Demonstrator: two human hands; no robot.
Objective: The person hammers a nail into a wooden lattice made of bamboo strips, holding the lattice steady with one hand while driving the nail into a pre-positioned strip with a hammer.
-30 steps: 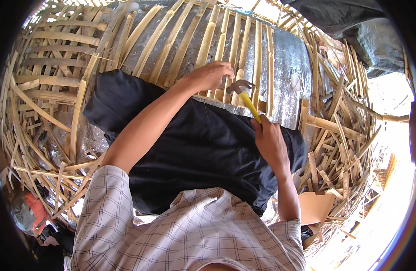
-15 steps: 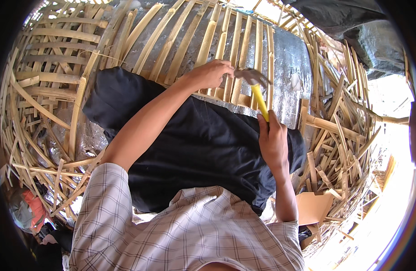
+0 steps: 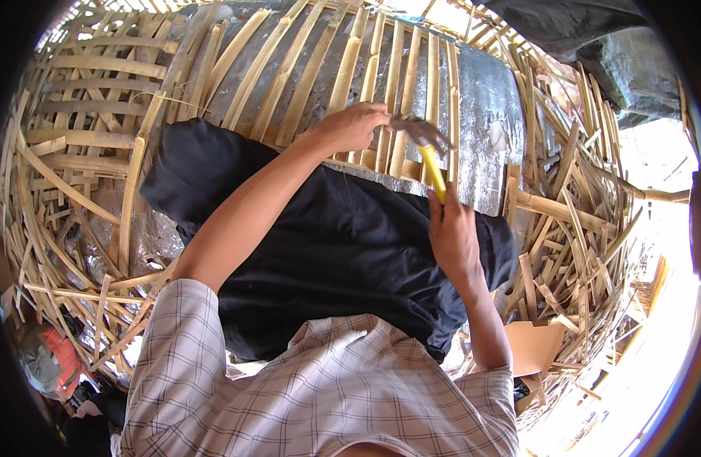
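Observation:
A claw hammer (image 3: 433, 164) with a yellow handle and a dark head is gripped in my right hand (image 3: 453, 228). Its head lies over the bamboo slats, close beside the fingertips of my left hand (image 3: 353, 126). Those left fingers are pinched together over the slats; whatever they hold is too small or hidden to name. Under both hands runs a row of split bamboo slats (image 3: 344, 72), laid roughly parallel with gaps between them. A crosswise bamboo strip shows beneath their near ends.
Black cloth (image 3: 328, 244) covers my legs. Silvery plastic sheeting (image 3: 484, 99) lies beneath the slats. A woven bamboo lattice (image 3: 99, 91) stands at left, and loose bamboo strips (image 3: 571, 259) are heaped at right near a cardboard piece (image 3: 533, 346).
The hammer and my right hand have shifted slightly left, with the head staying next to my left fingertips. My left hand keeps almost the same place.

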